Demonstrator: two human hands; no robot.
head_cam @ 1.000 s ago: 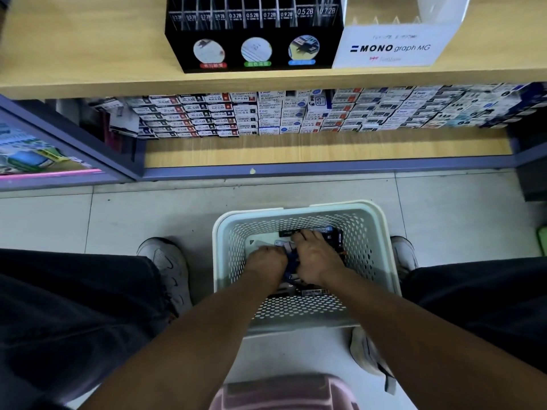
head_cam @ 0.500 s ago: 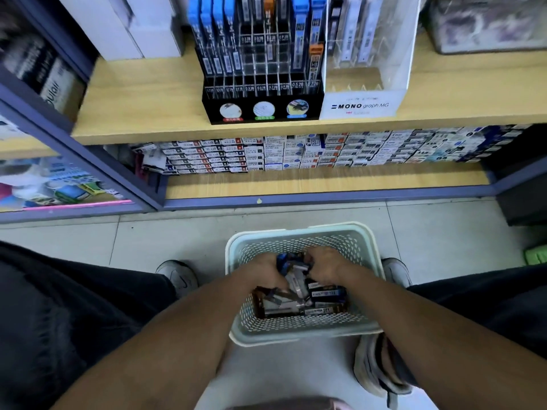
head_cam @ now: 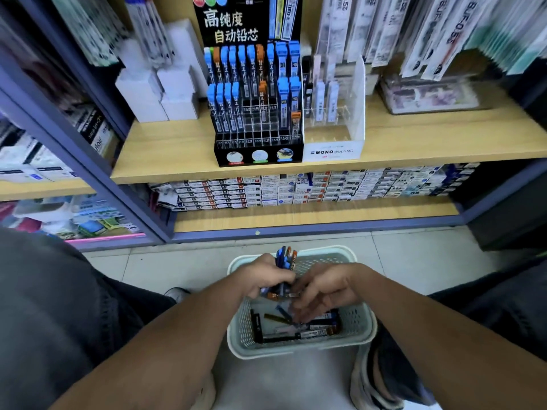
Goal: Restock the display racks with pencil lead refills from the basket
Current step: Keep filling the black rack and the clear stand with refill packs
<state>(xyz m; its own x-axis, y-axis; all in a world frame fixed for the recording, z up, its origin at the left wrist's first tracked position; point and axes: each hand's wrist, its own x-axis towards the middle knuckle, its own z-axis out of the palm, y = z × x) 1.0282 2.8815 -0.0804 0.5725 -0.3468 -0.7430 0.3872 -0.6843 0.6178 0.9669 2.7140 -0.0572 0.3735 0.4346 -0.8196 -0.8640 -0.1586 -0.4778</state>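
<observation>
Left hand: your left hand [head_cam: 265, 276] is over the far left part of the basket, its fingers curled round a bundle of refills [head_cam: 284, 258]; the blue and orange tips stick up past your knuckles.
Right hand: your right hand [head_cam: 322, 288] hangs just beside the left, above the middle of the basket. The fingers [head_cam: 302, 313] point down toward the loose refills and are blurred, so I cannot tell whether they pinch anything.
Basket: the pale perforated basket [head_cam: 365, 324] sits on the tiled floor [head_cam: 189, 267] between your feet, close to the bottom shelf.
Loose refills: more loose refills [head_cam: 296, 331] lie flat in a heap on the basket bottom, dark cases with some orange and blue ends.
Black rack: the black rack [head_cam: 259, 153] stands on the wooden shelf [head_cam: 165, 155] ahead of you. Its back rows hold blue-capped and orange-capped refills; several front slots show clear.
White rack: the white rack [head_cam: 333, 150] touches the black one on its right side and holds a few pale packs at the back.
Lower shelf: stacked small boxes [head_cam: 296, 190] fill the back of the shelf below.
</observation>
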